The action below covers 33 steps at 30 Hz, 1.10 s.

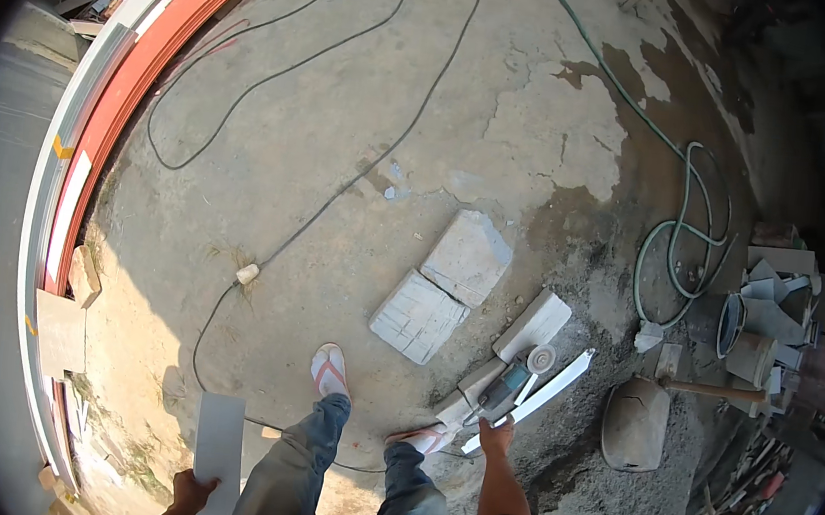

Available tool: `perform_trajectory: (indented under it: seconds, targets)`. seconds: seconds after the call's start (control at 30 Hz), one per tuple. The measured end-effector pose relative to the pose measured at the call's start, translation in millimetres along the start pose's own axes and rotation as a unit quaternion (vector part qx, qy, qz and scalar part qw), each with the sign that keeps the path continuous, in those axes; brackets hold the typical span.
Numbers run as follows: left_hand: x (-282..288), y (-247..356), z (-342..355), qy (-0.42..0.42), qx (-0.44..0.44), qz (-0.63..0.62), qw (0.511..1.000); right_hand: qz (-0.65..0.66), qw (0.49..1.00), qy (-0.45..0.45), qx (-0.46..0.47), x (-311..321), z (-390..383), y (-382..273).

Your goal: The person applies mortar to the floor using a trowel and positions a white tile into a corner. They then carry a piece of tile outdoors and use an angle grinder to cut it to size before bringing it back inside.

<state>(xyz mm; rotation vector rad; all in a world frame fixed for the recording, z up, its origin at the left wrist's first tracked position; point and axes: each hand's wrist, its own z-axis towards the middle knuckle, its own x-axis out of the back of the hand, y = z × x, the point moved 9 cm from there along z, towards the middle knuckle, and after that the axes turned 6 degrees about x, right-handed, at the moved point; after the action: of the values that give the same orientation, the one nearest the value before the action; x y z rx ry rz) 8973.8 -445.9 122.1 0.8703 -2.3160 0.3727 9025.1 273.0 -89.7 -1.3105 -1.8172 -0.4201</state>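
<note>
Gripping angle grinder (512, 382) in right hand (494, 435), disc pointing up-right.

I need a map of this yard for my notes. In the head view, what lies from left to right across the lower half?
Left hand holding a grey tile strip → two square pavers → right hand on the angle grinder → sledgehammer → green hose.
</note>
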Motion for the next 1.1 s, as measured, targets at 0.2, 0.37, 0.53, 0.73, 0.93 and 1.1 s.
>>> perform_trajectory:
  seconds: [0.2, 0.37, 0.53, 0.73, 0.93, 1.1]
  targets:
    - [148.4, 81.0, -9.8, 0.104, -0.045, -0.092, 0.989, -0.101, 0.973, -0.198, 0.059, 66.7, -100.6, -94.9]
    - [285.0, 231.1, -2.8, 0.184, -0.230, -0.222, 0.930, -0.027, 0.957, -0.289, 0.000, 117.7, -72.0, -144.1]
    - [437.7, 362.4, -15.2, 0.341, -0.278, -0.225, 0.870, -0.060, 0.961, -0.266, 0.051, 185.9, 11.8, -305.8]
    - [607.3, 548.8, -0.1, 0.336, -0.332, -0.441, 0.763, -0.204, 0.932, -0.248, 0.170, 260.1, 173.3, -512.1]
    - [817.7, 781.5, 14.1, 0.249, -0.388, -0.533, 0.710, 0.111, 0.918, -0.018, 0.381, 421.9, 336.1, -998.3]
    - [912.5, 910.0, 131.8, 0.220, -0.380, -0.539, 0.719, 0.315, 0.784, -0.240, 0.478, 508.1, 101.0, -1410.3]
